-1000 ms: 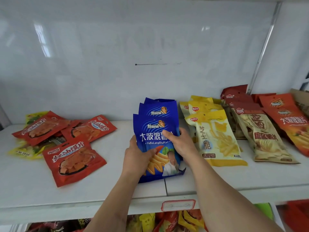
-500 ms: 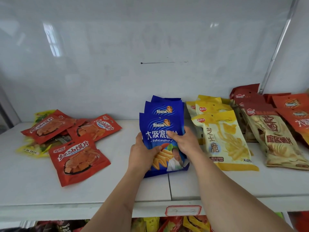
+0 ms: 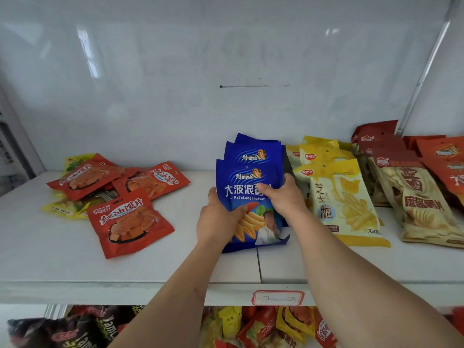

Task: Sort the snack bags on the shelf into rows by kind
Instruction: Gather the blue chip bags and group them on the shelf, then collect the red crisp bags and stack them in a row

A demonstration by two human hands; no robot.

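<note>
A row of blue snack bags (image 3: 251, 169) lies overlapped at the middle of the white shelf (image 3: 62, 257). My left hand (image 3: 218, 219) grips the front blue bag at its left edge, thumb over the front. My right hand (image 3: 283, 197) grips its right side, fingers curled across the lettering. To the right lie a row of yellow bags (image 3: 339, 197), a row of dark red and cream bags (image 3: 411, 194) and orange bags (image 3: 447, 162). At the left, red bags (image 3: 130, 219) lie loose over yellow-green bags (image 3: 62, 207).
A white back wall (image 3: 226, 84) closes the shelf behind the bags. A red-framed price label (image 3: 277, 297) sits on the shelf's front edge. Below, a lower shelf holds several mixed snack bags (image 3: 263, 327). A metal upright (image 3: 424, 69) runs up at the right.
Both hands stay on the front blue bag, which has slid slightly back towards the row behind it. The view has swung a little to the left.
</note>
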